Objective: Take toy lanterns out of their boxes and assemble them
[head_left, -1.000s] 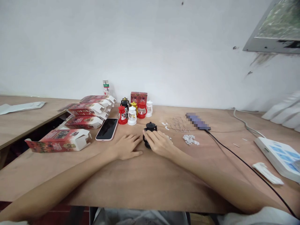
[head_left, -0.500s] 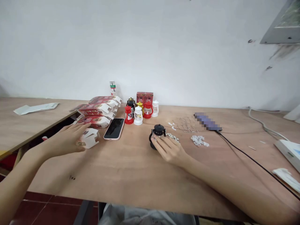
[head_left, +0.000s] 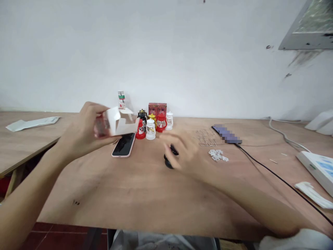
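My left hand (head_left: 85, 130) is closed around a small red and white carton (head_left: 105, 123), held up above the table. The carton's white end flaps stand open and face right. Blurred by motion, my right hand (head_left: 183, 149) is over a small black lantern (head_left: 169, 163). Its thumb and fingers look apart, and the lantern shows between and below them, mostly hidden. Behind stand several small lanterns, among them a white lantern (head_left: 150, 130), a red lantern (head_left: 161, 123) and a gold lantern (head_left: 152, 119).
A phone (head_left: 124, 145) lies below the raised carton. Two red boxes (head_left: 157, 109) and a small bottle (head_left: 121, 100) stand near the wall. To the right are white plastic pieces (head_left: 218, 155), thin wire pieces (head_left: 205, 138), a cabled phone (head_left: 227, 134) and a white box (head_left: 317, 170).
My left hand has taken the carton and raised it up and to the right. My right hand has shifted slightly forward over the black lantern, which still stands on the table.
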Demonstrator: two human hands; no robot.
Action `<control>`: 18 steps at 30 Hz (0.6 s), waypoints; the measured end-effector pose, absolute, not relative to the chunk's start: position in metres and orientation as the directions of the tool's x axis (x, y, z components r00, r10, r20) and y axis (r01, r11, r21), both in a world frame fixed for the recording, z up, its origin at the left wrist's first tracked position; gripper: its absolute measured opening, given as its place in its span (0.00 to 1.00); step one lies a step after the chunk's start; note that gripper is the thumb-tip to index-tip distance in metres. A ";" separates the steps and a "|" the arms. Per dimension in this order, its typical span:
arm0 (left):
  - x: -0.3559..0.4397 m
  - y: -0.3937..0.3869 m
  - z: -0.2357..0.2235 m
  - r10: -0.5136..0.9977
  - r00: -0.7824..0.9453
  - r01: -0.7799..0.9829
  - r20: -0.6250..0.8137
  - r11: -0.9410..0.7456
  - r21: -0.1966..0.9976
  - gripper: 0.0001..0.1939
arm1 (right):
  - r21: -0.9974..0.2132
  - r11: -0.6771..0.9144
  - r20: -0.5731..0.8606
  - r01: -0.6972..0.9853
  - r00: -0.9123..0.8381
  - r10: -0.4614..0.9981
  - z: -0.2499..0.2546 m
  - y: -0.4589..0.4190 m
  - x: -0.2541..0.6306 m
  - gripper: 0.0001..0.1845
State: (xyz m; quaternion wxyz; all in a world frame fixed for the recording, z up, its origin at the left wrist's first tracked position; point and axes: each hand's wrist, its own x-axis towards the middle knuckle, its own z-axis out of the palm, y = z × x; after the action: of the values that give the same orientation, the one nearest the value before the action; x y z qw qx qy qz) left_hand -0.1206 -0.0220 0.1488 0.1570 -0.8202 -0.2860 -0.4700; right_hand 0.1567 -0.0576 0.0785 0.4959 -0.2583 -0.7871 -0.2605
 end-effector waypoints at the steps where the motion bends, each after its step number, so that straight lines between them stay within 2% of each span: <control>1: -0.108 -0.018 0.154 0.312 0.457 0.653 0.833 -0.754 -0.075 0.32 | 0.057 0.741 0.923 0.670 -0.317 0.216 0.093 -0.052 0.156 0.13; 4: -0.073 0.007 0.168 0.236 0.530 0.609 0.815 -0.774 -0.172 0.34 | -0.246 0.753 0.874 0.611 -0.196 0.444 0.134 -0.028 0.158 0.14; 7: -0.041 0.041 0.173 0.196 0.561 0.451 0.805 -0.887 -0.099 0.30 | -0.486 0.693 0.792 0.533 -0.066 0.607 0.156 0.000 0.161 0.19; 9: -0.023 0.061 0.171 0.188 0.503 0.406 0.843 -0.913 -0.039 0.27 | -0.564 0.657 0.757 0.500 -0.006 0.653 0.160 0.015 0.164 0.19; 12: -0.006 0.080 0.161 0.220 0.456 0.345 0.862 -0.937 0.057 0.25 | -0.613 0.630 0.737 0.477 0.057 0.674 0.156 0.029 0.168 0.18; 18: -0.001 0.087 0.142 0.349 0.383 0.249 0.856 -0.931 0.268 0.34 | -0.764 0.585 0.624 0.272 0.083 0.777 0.148 0.030 0.170 0.14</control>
State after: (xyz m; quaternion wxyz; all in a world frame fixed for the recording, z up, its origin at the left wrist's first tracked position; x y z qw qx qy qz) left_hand -0.0006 0.0870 0.1419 -0.0474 -0.8301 -0.1799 -0.5257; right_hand 0.1702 0.0299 0.1477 0.6135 -0.4063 -0.6451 0.2058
